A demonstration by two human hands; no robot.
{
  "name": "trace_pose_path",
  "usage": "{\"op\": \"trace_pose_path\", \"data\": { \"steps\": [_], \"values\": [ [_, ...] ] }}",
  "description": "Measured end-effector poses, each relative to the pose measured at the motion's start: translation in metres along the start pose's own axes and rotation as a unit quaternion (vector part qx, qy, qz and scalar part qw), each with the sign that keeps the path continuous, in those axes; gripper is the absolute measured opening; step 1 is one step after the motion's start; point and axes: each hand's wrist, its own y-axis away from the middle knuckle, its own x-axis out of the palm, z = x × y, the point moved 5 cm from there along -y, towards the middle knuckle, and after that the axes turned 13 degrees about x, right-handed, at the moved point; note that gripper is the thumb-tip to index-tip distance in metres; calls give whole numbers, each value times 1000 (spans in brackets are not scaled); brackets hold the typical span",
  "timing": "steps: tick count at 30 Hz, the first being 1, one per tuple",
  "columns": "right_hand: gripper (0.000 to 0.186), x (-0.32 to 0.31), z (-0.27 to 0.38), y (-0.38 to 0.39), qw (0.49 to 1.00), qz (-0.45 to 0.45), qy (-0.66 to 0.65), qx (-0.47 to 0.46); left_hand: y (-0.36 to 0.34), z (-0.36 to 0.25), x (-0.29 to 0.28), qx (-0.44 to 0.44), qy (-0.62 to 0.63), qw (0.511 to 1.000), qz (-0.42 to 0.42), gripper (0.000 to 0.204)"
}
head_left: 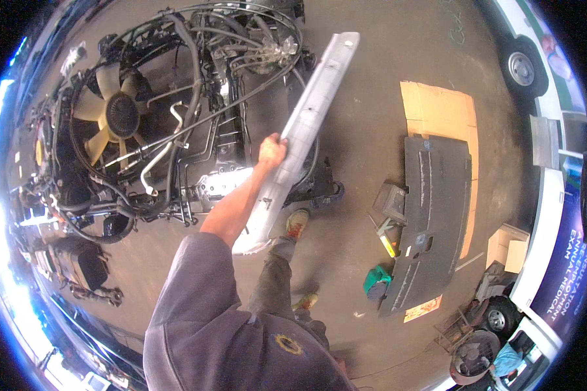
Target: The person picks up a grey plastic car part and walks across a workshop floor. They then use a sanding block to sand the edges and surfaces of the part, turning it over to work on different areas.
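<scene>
Gripping a long silvery panel (pixel 304 120) by its left edge, fingers curled round it, that's the left hand (pixel 272 151), with the panel slanting from beside the leg up to the right! The right hand is out of sight, so its state I cannot tell. Below, a worn shoe (pixel 297 223) on the floor; leftward, a pale-bladed fan (pixel 100 143) among dark hoses. Over right, a dark board (pixel 447 195) overlaps flattened cardboard (pixel 437 107), and beyond, a vehicle wheel (pixel 521 68).
</scene>
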Motion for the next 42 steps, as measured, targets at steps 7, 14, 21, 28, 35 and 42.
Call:
{"op": "trace_pose_path", "data": {
  "steps": [7, 14, 21, 28, 35, 42],
  "values": [
    [40, -67, 63, 77, 989, 62, 109, -77, -1, -23, 41, -11, -11, 998, 67, 35],
    [47, -101, 53, 59, 988, 14, 135, -79, 5, -11, 44, -16, 38, 998, 47, 34],
    [42, -113, 93, 67, 998, 8, 28, -62, 12, -11, 35, 60, -16, 994, 86, 50],
    [53, -113, 143, 15, 986, 17, -3, -166, 102, 25, -48, 33, -13, 998, -53, 59],
    [63, -63, 234, 39, 943, 322, -11, -83, 465, 149, -145, -230, -28, 966, -113, 55],
    [57, -28, 319, 74, 872, 206, 375, -240, 914, 272, 5, -451, -195, 867, 81, 20]
  ]
}}
